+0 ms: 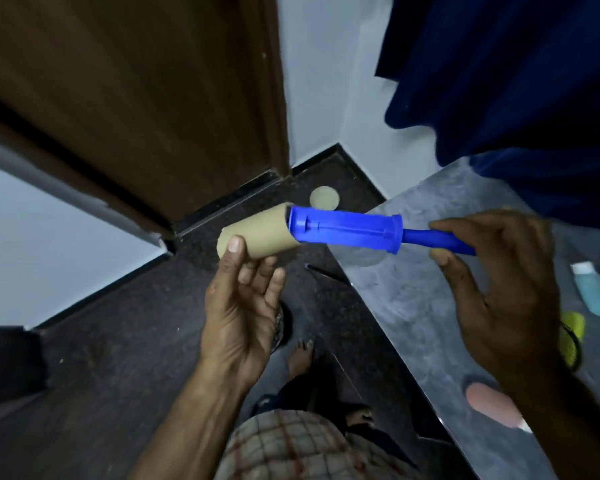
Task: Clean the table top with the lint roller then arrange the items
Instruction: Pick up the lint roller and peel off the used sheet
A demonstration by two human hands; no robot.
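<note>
A blue lint roller [347,232] is held level in mid-air over the grey table's [413,299] near-left edge. My right hand [499,292] grips its blue handle [440,241]. A tan cardboard tube [257,237] sits partly slid onto, or off, the roller's bare blue drum at the left end. My left hand [243,310] holds that tube with thumb and fingertips. On the table lie a light-blue bottle with a white cap [591,289], a yellow object [572,336] partly behind my right hand, and a pink object [492,403].
A dark blue cloth [516,81] hangs over the table's far side. A brown door [136,98] and white walls stand to the left. On the dark floor lie a round tan disc [323,198] and a thin dark stick [326,273]. My bare feet show below.
</note>
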